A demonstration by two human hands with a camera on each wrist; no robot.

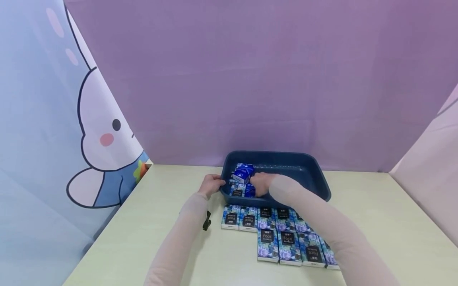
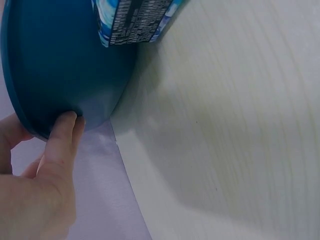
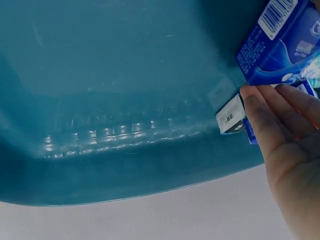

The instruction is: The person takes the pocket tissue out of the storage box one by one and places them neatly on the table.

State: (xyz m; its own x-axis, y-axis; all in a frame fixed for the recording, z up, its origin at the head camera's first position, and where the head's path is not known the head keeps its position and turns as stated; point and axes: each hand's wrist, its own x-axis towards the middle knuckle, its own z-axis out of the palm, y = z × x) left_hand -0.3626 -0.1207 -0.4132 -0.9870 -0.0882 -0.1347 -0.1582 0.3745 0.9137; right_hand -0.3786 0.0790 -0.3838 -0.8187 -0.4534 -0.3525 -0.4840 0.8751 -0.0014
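A dark blue plastic tub (image 1: 315, 174) stands at the back of the table. My left hand (image 1: 211, 184) grips its left rim, fingers bent over the edge in the left wrist view. Inside the tub's left end are several small tissue packs with blue and floral faces; one blue pack (image 1: 243, 173) sits higher than the others. My right hand (image 1: 262, 183) reaches into the tub beside them. In the right wrist view its fingers (image 3: 265, 120) lie nearly straight, tips right at the lower edge of a blue pack (image 3: 280, 45) with a barcode.
In front of the tub, floral tissue packs (image 1: 267, 244) lie flat in two rows, partly covered by the right sleeve (image 1: 332, 226). A small black item (image 1: 206, 221) lies by the left forearm. A purple cloth (image 1: 250, 79) hangs behind the table (image 1: 118, 246).
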